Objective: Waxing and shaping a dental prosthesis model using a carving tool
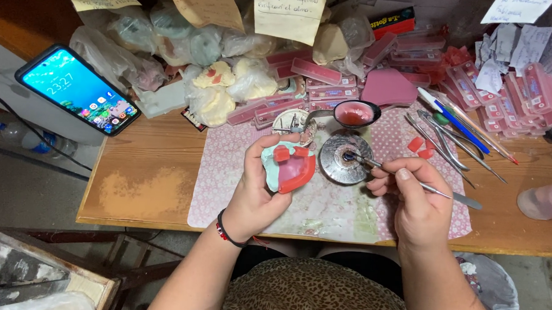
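On the wooden table (151,180), left hand (256,191) grips a dental cast (289,168); right hand (410,201) pinches a spatula (411,181) over the burner (345,158).

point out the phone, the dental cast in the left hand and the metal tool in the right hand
phone (79,89), head view, middle of its lit screen
dental cast (288,168), head view, pink wax on its green base
metal tool (439,192), head view, bare shaft past the right hand

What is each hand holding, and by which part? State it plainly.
The left hand grips the green dental cast with pink wax around its back edge. The right hand pinches the metal spatula mid-shaft.
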